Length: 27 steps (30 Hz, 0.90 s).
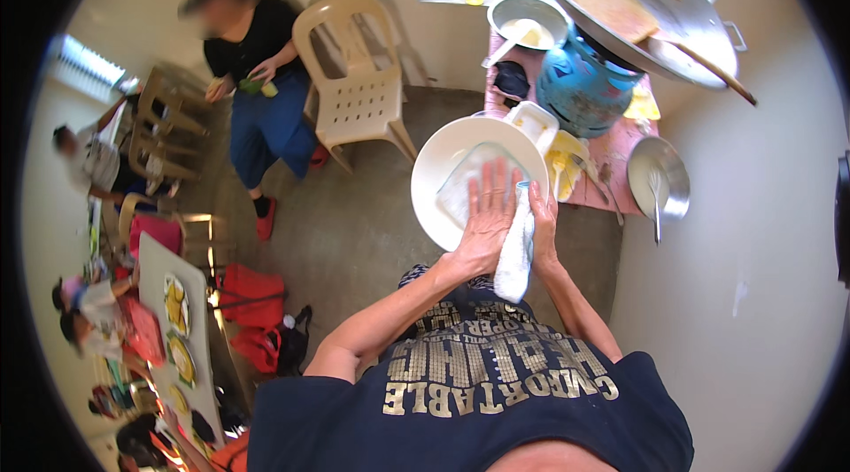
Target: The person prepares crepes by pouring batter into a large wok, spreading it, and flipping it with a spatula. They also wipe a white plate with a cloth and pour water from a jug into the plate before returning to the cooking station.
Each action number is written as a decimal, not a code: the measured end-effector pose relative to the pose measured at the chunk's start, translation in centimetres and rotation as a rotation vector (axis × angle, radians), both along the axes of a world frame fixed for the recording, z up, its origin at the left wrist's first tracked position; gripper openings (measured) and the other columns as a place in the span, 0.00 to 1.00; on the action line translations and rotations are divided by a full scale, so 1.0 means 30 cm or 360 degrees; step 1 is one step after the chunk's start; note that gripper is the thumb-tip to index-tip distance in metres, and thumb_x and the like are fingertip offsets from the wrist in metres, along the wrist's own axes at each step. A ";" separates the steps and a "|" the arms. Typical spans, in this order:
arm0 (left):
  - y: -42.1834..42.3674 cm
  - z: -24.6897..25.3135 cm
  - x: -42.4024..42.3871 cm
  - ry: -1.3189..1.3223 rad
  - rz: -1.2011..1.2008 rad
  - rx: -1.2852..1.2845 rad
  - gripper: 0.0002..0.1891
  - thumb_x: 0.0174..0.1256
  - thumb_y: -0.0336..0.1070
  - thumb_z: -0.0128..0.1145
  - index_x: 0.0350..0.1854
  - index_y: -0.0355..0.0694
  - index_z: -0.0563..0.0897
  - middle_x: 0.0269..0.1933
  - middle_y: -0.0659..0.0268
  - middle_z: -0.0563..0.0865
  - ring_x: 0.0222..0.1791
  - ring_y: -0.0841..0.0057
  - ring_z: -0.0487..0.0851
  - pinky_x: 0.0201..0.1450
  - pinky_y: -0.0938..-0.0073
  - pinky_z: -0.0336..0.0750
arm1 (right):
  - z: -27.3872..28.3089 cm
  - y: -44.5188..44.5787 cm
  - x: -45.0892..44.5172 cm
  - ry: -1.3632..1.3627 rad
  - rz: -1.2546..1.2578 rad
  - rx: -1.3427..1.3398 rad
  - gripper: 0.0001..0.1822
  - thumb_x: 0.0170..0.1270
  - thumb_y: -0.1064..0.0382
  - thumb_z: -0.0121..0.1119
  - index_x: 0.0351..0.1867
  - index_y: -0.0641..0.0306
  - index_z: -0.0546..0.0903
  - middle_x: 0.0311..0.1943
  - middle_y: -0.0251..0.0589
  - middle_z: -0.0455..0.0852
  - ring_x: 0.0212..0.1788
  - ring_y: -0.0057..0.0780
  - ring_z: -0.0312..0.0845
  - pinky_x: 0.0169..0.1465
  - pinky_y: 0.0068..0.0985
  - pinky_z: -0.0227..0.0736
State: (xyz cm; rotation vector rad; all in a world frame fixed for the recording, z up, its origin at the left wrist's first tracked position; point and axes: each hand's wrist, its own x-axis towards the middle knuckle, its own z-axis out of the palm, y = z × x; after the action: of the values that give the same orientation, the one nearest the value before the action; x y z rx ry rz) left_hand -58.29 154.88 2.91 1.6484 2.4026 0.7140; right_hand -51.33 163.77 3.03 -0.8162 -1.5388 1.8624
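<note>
A large white bowl (431, 173) is tilted in front of me, its inside facing up. Flat against its inner surface lies a square white cloth (458, 186) with a pale blue edge. My left hand (490, 223) rests palm down on that cloth, fingers extended and slightly apart. At the bowl's near right rim, my right hand (544, 226) holds on, thumb up and most fingers hidden. Between the two hands hangs a folded white towel (514, 256) with a blue edge; what holds it cannot be told.
A pink-covered table (601, 163) bears a blue gas burner (584, 83) under a large wok (697, 47) with a wooden-handled paddle (717, 70). A metal bowl with a whisk (654, 186) sits right. Left are a plastic chair (352, 67), a standing person (255, 60) and a table with plates (199, 286).
</note>
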 end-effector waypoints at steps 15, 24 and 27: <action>-0.156 -0.028 -0.254 -0.0181 0.0503 0.0317 0.34 0.71 0.53 0.33 0.71 0.36 0.45 0.74 0.55 0.39 0.73 0.53 0.32 0.71 0.50 0.28 | -0.046 -0.121 -0.249 0.0050 0.0330 -0.0041 0.21 0.71 0.57 0.44 0.57 0.71 0.69 0.50 0.44 0.77 0.50 0.27 0.71 0.52 0.23 0.66; -0.626 -0.093 -0.256 -0.0092 0.0768 0.0051 0.30 0.71 0.53 0.33 0.72 0.44 0.52 0.74 0.64 0.46 0.74 0.62 0.38 0.73 0.56 0.34 | -0.006 -0.268 -0.361 0.0131 0.0670 0.0142 0.26 0.69 0.54 0.48 0.62 0.70 0.64 0.57 0.50 0.69 0.55 0.38 0.70 0.55 0.32 0.69; -0.732 -0.070 -0.296 -0.0089 0.1220 0.0340 0.34 0.68 0.54 0.42 0.72 0.43 0.52 0.73 0.56 0.47 0.74 0.60 0.42 0.72 0.56 0.42 | -0.004 -0.365 -0.370 0.0096 0.0607 -0.0143 0.27 0.69 0.55 0.49 0.63 0.70 0.63 0.57 0.50 0.70 0.55 0.38 0.71 0.55 0.33 0.70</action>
State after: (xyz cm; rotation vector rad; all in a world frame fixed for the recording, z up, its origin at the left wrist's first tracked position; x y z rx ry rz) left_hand -67.17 132.91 0.81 0.6788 2.9840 1.1208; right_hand -62.44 152.82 2.92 -0.5232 -1.6710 2.2184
